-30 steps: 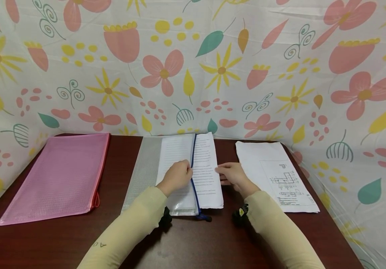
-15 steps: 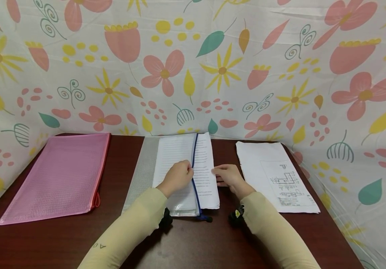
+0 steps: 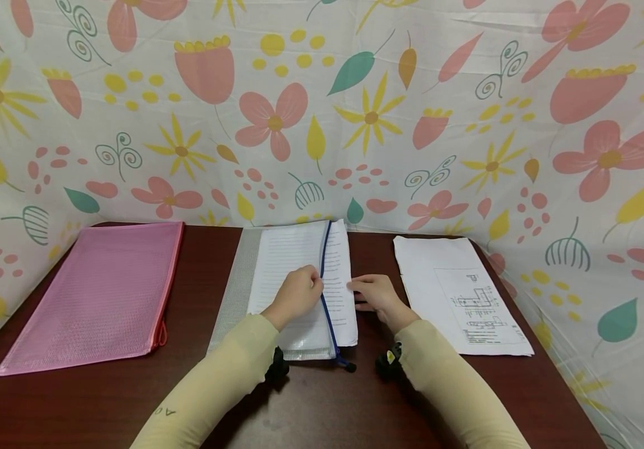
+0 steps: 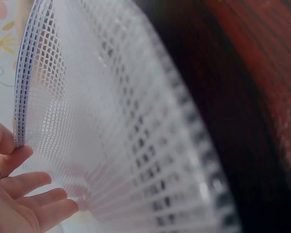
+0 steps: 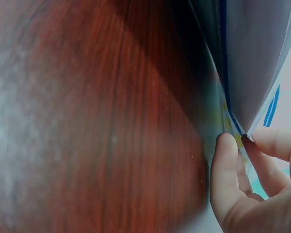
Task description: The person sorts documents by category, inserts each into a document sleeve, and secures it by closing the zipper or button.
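A clear mesh zipper pouch (image 3: 229, 293) with a blue zipper edge (image 3: 327, 318) lies in the middle of the table. Printed paper sheets (image 3: 340, 293) sit mostly inside it, and a strip of them sticks out past the opening on the right. My left hand (image 3: 298, 292) pinches the pouch's opening edge between thumb and forefinger; in the left wrist view its other fingers (image 4: 36, 182) spread along the mesh. At the sheets' right edge, my right hand (image 3: 379, 296) pinches the paper. In the right wrist view the thumb and forefinger (image 5: 276, 143) meet at that paper edge.
A pink mesh zipper pouch (image 3: 103, 293) lies flat at the left. On the right is a stack of white sheets (image 3: 440, 299) with a printed drawing. The dark wooden table (image 3: 327, 411) ends at a flower-patterned curtain (image 3: 322, 112) at the back and sides.
The right hand has moved left with the paper, which slides deeper into the clear pouch. A narrower strip of paper now shows outside. The left hand stays nearly in place at the opening.
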The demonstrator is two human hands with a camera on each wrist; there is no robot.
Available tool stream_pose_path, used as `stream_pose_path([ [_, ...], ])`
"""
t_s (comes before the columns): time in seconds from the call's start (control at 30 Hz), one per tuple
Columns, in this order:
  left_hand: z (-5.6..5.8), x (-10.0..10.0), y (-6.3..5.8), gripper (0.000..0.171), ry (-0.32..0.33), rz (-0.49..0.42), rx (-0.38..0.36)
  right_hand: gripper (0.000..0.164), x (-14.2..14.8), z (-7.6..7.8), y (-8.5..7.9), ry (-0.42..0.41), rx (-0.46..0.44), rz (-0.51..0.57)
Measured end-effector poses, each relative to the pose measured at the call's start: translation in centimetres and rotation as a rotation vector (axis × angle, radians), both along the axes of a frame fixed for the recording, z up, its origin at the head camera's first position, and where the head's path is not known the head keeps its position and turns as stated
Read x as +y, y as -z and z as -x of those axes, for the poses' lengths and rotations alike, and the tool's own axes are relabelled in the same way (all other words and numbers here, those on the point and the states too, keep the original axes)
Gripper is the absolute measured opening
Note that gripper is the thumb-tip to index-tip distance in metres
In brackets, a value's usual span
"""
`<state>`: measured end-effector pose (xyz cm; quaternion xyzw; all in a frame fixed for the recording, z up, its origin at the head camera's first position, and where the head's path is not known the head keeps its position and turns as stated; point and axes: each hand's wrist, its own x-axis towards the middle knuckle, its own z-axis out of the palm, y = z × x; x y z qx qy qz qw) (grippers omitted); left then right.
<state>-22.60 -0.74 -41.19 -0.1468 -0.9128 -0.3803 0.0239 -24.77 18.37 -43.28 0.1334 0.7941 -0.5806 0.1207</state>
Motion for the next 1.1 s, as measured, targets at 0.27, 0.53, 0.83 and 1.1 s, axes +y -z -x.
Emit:
stream_pose_path([
  [0.27,0.0,-0.1,-0.1,0.013,0.001,-0.052,0.005,0.032,-0.5,-0.1,0.1,-0.01,0.01,0.052],
  [0.53,0.2,-0.2,0.4,0.013,0.015,-0.111,0.022,0.032,-1.2,-0.2,-0.1,-0.028,0.011,0.082],
  [0.83,0.2,-0.2,0.3,0.013,0.019,-0.178,0.019,0.03,-1.9,-0.2,-0.3,-0.036,0.007,0.065],
  [1.1,0.3,-0.4,0.6,0.015,0.018,-0.207,0.019,0.028,-2.4,-0.1,-0.3,-0.059,0.027,0.046],
])
